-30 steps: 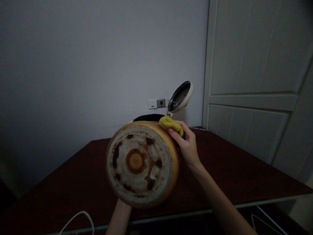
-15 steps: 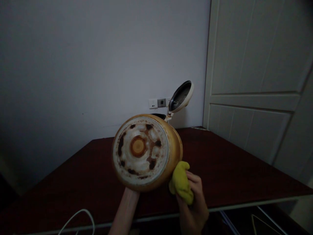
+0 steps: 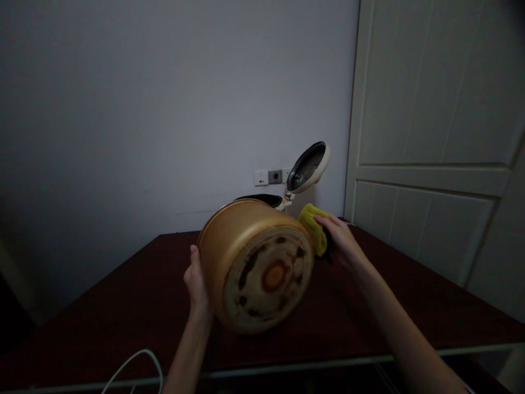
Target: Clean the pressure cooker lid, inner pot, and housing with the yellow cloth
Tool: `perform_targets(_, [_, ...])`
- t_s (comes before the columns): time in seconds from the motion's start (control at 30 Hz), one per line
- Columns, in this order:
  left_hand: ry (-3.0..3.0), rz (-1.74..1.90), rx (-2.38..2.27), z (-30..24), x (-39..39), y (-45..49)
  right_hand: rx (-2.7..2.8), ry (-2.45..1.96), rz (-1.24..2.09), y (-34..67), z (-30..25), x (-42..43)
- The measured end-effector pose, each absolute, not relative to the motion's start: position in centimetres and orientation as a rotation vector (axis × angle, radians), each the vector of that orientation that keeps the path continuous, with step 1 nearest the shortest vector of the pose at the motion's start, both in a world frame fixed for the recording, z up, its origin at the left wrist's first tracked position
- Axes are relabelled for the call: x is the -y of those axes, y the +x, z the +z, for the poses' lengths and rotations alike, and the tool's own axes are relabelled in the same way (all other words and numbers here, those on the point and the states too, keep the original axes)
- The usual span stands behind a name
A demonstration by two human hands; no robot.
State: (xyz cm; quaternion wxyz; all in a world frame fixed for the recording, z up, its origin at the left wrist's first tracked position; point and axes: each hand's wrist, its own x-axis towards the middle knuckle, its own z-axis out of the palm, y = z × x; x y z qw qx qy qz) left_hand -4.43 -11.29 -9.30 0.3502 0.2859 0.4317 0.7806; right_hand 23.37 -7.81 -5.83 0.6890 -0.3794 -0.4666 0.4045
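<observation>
Gold pot (image 3: 241, 251) tilted — L hand (image 3: 197, 280) clasps it, R hand (image 3: 341, 239) pinches cloth (image 3: 313, 225) at its right — one-sided hold, poss. slip.

No text, label, brand or number can be read. The stained pot base (image 3: 268, 280) shows no legible lettering, and any marks on the 3 wall plates (image 3: 274, 177) are too small to tell.

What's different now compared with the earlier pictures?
The pot has turned, its stained base now toward the lower right. The left hand, hidden before, shows at the pot's left side. Since the last picture, the right hand has risen with the yellow cloth to the pot's upper right. The cloth stays held; the raised lid looks unmoved.
</observation>
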Motion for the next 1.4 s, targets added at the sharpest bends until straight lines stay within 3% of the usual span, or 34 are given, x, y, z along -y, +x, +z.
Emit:
perform_targets(0.17, [0.845,2.085,-1.102,-8.7,11.7,-3.8,1.577,-1.006,0.745,23.2,-3.3,5.6])
perform_targets(0.37, [1.086,2.252,-1.144,-9.1,11.9,-3.3,1.796,-1.183,0.398,22.4,-0.6,4.7])
perform_targets(0.73, [1.189,2.446,-1.176,-8.9,13.4,-3.0,1.756,-1.162,-0.088,20.9,0.9,7.4])
perform_targets(1.0, [1.24,2.363,-1.178,-10.1,13.7,-2.6,1.687,-1.175,-0.422,18.0,1.2,12.8])
perform_targets(1.4, [1.242,2.398,-1.217,-10.4,14.0,-2.8,1.755,-1.067,-0.672,16.1,0.7,17.1])
